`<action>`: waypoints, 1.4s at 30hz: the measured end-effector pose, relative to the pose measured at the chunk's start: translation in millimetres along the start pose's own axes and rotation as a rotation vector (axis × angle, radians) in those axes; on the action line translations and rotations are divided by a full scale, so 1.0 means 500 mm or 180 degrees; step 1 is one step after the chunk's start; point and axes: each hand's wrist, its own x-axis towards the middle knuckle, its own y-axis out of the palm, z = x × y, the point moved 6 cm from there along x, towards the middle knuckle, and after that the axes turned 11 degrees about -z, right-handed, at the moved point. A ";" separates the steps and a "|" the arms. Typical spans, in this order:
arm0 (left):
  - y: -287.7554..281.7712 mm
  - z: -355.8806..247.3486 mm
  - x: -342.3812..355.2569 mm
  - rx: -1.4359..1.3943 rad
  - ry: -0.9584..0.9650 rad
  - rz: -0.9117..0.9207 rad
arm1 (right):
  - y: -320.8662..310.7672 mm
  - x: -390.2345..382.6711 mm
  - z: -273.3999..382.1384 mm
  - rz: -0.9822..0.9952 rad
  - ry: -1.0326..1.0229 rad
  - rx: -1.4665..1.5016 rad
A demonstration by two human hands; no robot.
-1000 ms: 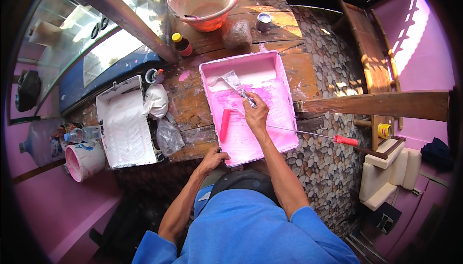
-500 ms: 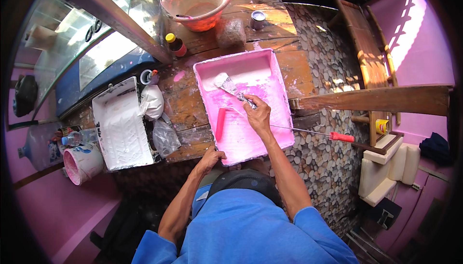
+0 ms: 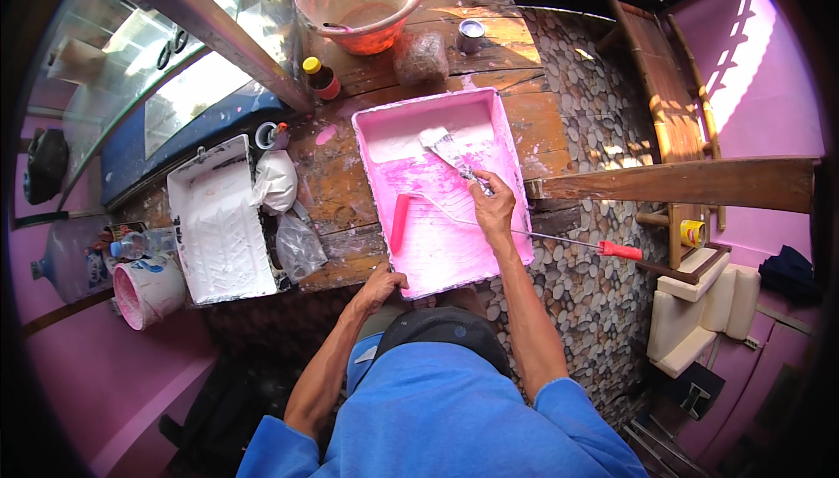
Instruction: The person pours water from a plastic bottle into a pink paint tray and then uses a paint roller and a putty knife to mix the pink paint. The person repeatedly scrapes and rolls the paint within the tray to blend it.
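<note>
A paintbrush point(image 3: 450, 153), smeared with white and grey paint, is gripped by its handle in my right hand point(image 3: 495, 209). Its pale head points up and left, over the pink-streaked slope of a large paint tray point(image 3: 516, 163). My left hand point(image 3: 382, 288) is closed on the tray's near left corner, its thumb over the rim. Inside the tray rests a paint roller with a pink sleeve point(image 3: 399, 225). The roller's thin rod passes beneath my right hand and over the tray's right rim to a red handle point(image 3: 620, 250). Whitish-pink paint lies in the tray's far end.
Left of the tray stand a white-coated tray point(image 3: 223, 225), plastic bags point(image 3: 300, 246) and a pink-stained bucket point(image 3: 150, 290). Farther back are a basin point(image 3: 360, 6), a yellow-capped bottle point(image 3: 321, 78), a wrapped lump point(image 3: 420, 58) and a small can point(image 3: 469, 36). A wooden beam point(image 3: 673, 184) juts right.
My right hand has moved right and slightly nearer to me, carrying the paintbrush along. The brush head has shifted right across the tray. My left hand stays on the corner.
</note>
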 end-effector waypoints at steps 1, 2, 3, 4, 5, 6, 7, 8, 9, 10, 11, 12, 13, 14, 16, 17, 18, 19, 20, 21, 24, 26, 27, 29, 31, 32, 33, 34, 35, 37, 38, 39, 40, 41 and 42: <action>-0.001 0.004 0.003 0.0025 0.0046 0.0006 | 0.004 -0.003 0.003 0.0009 0.0005 0.0127; -0.001 0.010 0.004 -0.0097 0.0019 0.0018 | 0.001 -0.003 -0.012 -0.0306 0.0111 0.0071; 0.004 -0.005 -0.008 -0.0212 -0.0015 0.0031 | 0.008 -0.007 -0.018 -0.0263 0.0147 0.0029; 0.008 -0.020 -0.019 -0.0325 -0.0044 0.0054 | 0.013 -0.010 -0.020 -0.0228 0.0177 -0.0016; 0.012 -0.029 -0.025 -0.0369 -0.0078 0.0158 | 0.017 -0.012 -0.022 -0.0193 0.0208 -0.0062; 0.015 -0.036 -0.031 -0.0428 -0.0110 0.0256 | 0.031 -0.019 0.001 0.0318 0.0105 -0.0164; 0.019 -0.038 -0.033 -0.0487 -0.0143 0.0354 | 0.032 -0.023 0.006 0.0306 0.0145 -0.0077; 0.020 -0.037 -0.033 -0.0519 -0.0092 0.0316 | 0.035 -0.028 0.009 0.0295 0.0185 0.0009; 0.022 -0.036 -0.034 -0.0544 -0.0042 0.0279 | 0.037 -0.031 0.010 0.0280 0.0230 0.0099; 0.022 -0.036 -0.035 -0.0570 0.0007 0.0242 | 0.032 -0.030 -0.001 -0.0093 0.0216 0.0133; 0.022 -0.038 -0.037 -0.0497 0.0062 0.0232 | 0.036 -0.032 -0.007 -0.0035 0.0247 0.0029; 0.022 -0.043 -0.039 -0.0425 0.0114 0.0222 | 0.037 -0.033 -0.004 0.0023 0.0280 -0.0076; 0.022 -0.046 -0.041 -0.0352 0.0167 0.0213 | 0.039 -0.036 -0.001 0.0079 0.0314 -0.0180; 0.020 -0.038 -0.036 -0.0372 0.0124 0.0200 | 0.054 -0.044 0.010 0.0396 0.0185 -0.0127; 0.018 -0.026 -0.028 -0.0423 0.0045 0.0186 | 0.056 -0.046 0.018 0.0378 0.0113 0.0057; 0.020 -0.021 -0.026 -0.0386 0.0017 0.0276 | 0.055 -0.046 0.021 0.0368 0.0078 0.0150; 0.021 -0.027 -0.029 -0.0347 -0.0011 0.0356 | 0.044 -0.041 0.026 0.0049 0.0037 0.0164; 0.023 -0.032 -0.032 -0.0309 -0.0040 0.0435 | 0.040 -0.040 0.025 0.0025 0.0144 0.0053; 0.021 -0.034 -0.035 -0.0300 -0.0032 0.0404 | 0.034 -0.039 0.025 0.0000 0.0251 -0.0057; 0.023 -0.037 -0.036 -0.0290 -0.0020 0.0392 | 0.023 -0.037 0.026 -0.0041 0.0354 -0.0179; 0.030 -0.056 -0.053 -0.0479 0.0073 0.0361 | 0.030 -0.033 0.019 0.0336 -0.0011 0.0041; 0.031 -0.064 -0.060 -0.0524 0.0131 0.0319 | 0.010 -0.023 0.030 0.0268 0.0086 0.0104; 0.029 -0.066 -0.061 -0.0456 0.0148 0.0298 | -0.009 -0.011 0.032 -0.0113 -0.0269 0.0068; 0.027 -0.072 -0.066 -0.0393 0.0127 0.0258 | -0.033 0.016 0.011 -0.0274 -0.0188 -0.0218; 0.027 -0.078 -0.071 -0.0400 0.0053 0.0221 | -0.051 0.028 0.014 -0.0428 -0.0466 -0.0509; 0.026 -0.071 -0.065 -0.0471 0.0014 0.0203 | -0.055 0.032 0.017 -0.0504 -0.0606 -0.0654; 0.025 -0.056 -0.054 -0.0541 -0.0031 0.0188 | -0.051 0.033 0.016 -0.0431 -0.0560 -0.0651; 0.024 -0.044 -0.043 -0.0610 -0.0076 0.0172 | -0.045 0.033 0.016 -0.0357 -0.0514 -0.0647; 0.023 -0.031 -0.035 -0.0669 -0.0128 0.0190 | -0.038 0.033 0.016 -0.0283 -0.0469 -0.0644; 0.022 -0.024 -0.029 -0.0788 -0.0222 0.0221 | -0.027 0.034 0.013 -0.0117 -0.0369 -0.0530; 0.023 -0.022 -0.028 -0.0821 -0.0252 0.0324 | -0.023 0.035 0.011 -0.0024 -0.0312 -0.0424; 0.025 -0.035 -0.035 -0.0860 -0.0286 0.0425 | -0.018 0.034 0.011 0.0076 -0.0255 -0.0321; 0.028 -0.042 -0.040 -0.0900 -0.0320 0.0526 | -0.026 0.033 0.023 -0.0176 -0.0356 -0.0348; 0.026 -0.034 -0.034 -0.0900 -0.0331 0.0506 | -0.028 0.034 0.021 -0.0306 -0.0372 -0.0473; 0.025 -0.028 -0.029 -0.0900 -0.0338 0.0484 | -0.029 0.035 0.022 -0.0437 -0.0390 -0.0594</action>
